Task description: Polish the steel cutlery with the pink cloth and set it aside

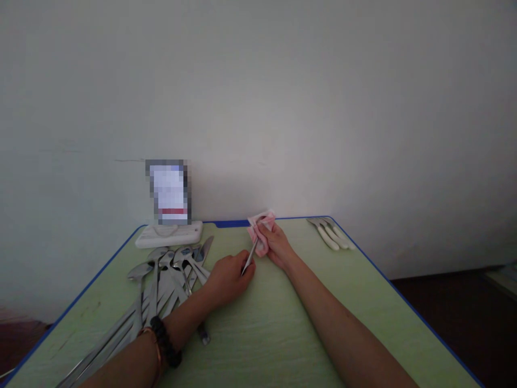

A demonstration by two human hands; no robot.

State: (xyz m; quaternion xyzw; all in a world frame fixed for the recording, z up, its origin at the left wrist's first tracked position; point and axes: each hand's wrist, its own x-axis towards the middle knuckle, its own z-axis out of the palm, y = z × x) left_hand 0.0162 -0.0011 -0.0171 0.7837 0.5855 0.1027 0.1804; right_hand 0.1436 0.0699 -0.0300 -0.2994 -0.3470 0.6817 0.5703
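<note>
My left hand [230,277] is closed around the thin metal handle of a piece of cutlery [251,255] held at a slant over the middle of the table. The far end of this piece disappears into a pink and white cloth [260,243], so its kind is hidden. Fingers of my right hand [278,245] pinch the cloth around that end. Left of my left hand, a loose pile of metal cutlery [161,285] has several spoons and a knife [208,245] showing. My left forearm covers part of the pile.
Several forks with cream handles [329,235] lie side by side at the far right of the green, blue-edged table [299,323]. A phone with a blurred screen [169,188] stands on a white base [169,235] at the back left. A plain wall [283,108] rises behind.
</note>
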